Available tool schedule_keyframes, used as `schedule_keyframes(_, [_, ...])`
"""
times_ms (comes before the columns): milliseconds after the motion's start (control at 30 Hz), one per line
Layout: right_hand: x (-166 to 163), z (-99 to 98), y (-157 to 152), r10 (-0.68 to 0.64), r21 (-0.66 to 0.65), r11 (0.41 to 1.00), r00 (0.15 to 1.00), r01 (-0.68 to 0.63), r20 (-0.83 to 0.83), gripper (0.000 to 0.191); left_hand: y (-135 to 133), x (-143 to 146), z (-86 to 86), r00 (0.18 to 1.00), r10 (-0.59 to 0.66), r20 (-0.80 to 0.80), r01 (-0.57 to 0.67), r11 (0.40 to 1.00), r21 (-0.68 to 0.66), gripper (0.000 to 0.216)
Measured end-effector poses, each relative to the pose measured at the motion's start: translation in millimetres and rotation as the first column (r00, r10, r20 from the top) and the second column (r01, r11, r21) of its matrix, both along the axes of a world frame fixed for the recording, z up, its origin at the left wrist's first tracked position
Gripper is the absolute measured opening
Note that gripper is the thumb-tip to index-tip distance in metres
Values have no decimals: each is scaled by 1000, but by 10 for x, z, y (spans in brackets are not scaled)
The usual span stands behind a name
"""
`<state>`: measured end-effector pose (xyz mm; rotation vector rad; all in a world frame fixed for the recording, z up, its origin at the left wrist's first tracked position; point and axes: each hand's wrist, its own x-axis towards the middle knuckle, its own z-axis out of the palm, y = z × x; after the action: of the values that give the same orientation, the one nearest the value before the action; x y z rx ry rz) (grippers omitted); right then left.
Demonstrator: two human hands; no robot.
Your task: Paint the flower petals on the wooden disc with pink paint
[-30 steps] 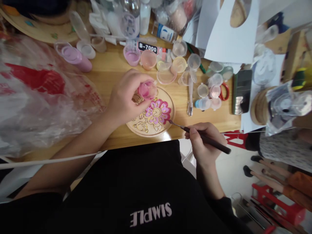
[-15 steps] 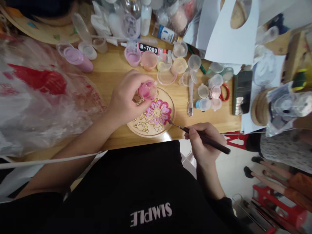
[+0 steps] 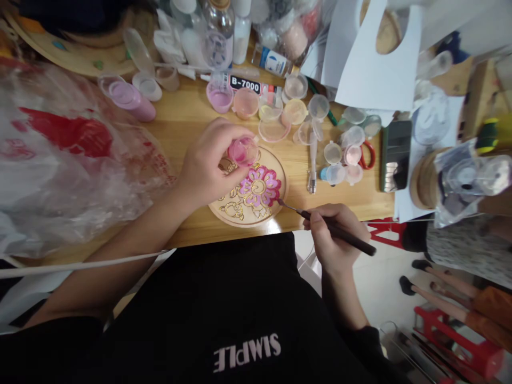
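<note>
The cup [image 3: 251, 153] is pinched by the left hand [image 3: 206, 162] over the disc [image 3: 275, 160] on the surface [image 3: 176, 114], apparently so paint [image 3: 239, 154] is near the tool [image 3: 354, 241], held pen-like by the right hand [image 3: 336, 245] beside the flower [image 3: 259, 185].

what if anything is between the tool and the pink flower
Nothing visible: the right hand holds the tool, its tip at the lower right of the pink flower. The left hand and pink cup are to the upper left.

A craft place can be seen: a wooden table [image 3: 172, 120] is crowded with little paint cups [image 3: 246, 103], bottles [image 3: 218, 40] and a round flower board [image 3: 258, 186].
</note>
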<state>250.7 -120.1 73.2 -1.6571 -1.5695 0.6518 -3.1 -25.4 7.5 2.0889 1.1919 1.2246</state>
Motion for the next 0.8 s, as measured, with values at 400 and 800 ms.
schedule_keyframes(400, [-72, 91, 6, 28, 17, 999, 996, -30, 87, 13, 2, 7, 6, 1000, 5, -8, -4, 998, 65, 36])
schedule_keyframes(800, [-93, 101, 21, 50, 43, 997, 990, -56, 131, 11, -16, 14, 5, 999, 25, -42, -24, 999, 32, 36])
